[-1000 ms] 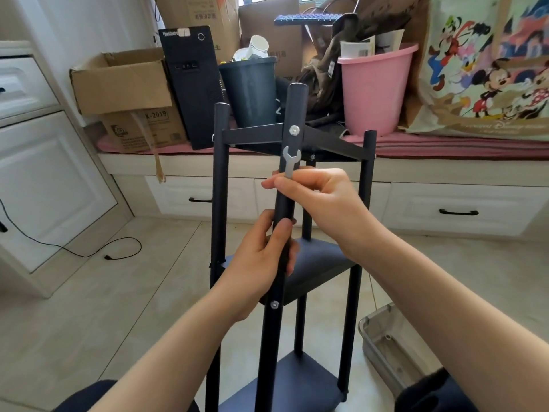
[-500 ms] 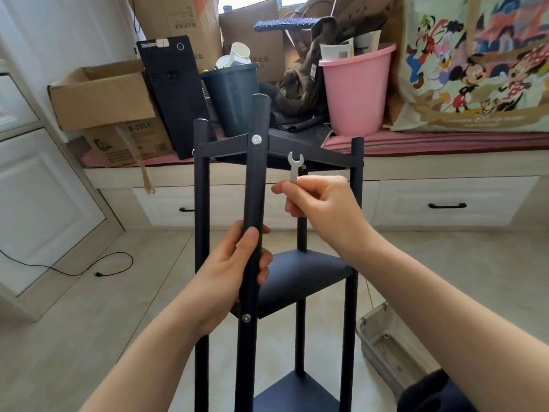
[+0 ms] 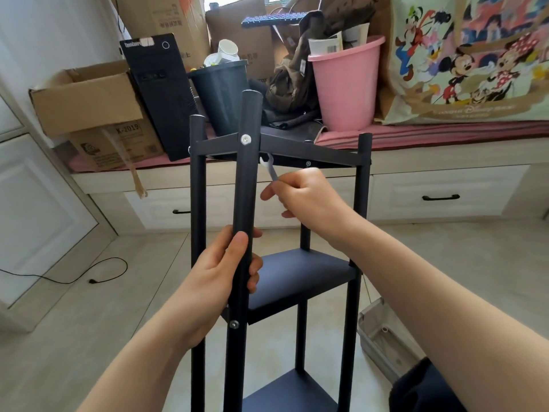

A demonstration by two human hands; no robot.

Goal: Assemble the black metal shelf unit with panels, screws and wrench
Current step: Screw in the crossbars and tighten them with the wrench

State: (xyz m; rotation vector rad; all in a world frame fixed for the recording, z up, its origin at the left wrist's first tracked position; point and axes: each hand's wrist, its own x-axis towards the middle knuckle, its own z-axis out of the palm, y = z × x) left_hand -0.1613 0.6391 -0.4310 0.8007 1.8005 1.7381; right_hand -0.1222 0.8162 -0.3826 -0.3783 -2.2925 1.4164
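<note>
The black metal shelf unit point(image 3: 303, 272) stands upright in front of me, with four posts, a top frame and two lower panels. My left hand point(image 3: 219, 272) grips the near post point(image 3: 246, 185) around its middle. A silver screw head point(image 3: 245, 139) shows where that post meets the top frame, and another screw point(image 3: 234, 324) sits lower on it. My right hand point(image 3: 306, 197) pinches a small silver wrench point(image 3: 269, 166). The wrench's open jaw points up behind the near post, just under the top frame.
A window bench with drawers runs behind the shelf, holding a pink bucket point(image 3: 346, 84), a dark bin point(image 3: 221, 93), a black computer tower point(image 3: 160, 93) and cardboard boxes point(image 3: 89, 96). A grey tray point(image 3: 383, 337) lies on the tiled floor at right. A black cable point(image 3: 98, 275) trails at left.
My right hand has carried the wrench from in front of the near post to its right side, then tilted its jaw in under the top frame. My left hand kept hold of the post.
</note>
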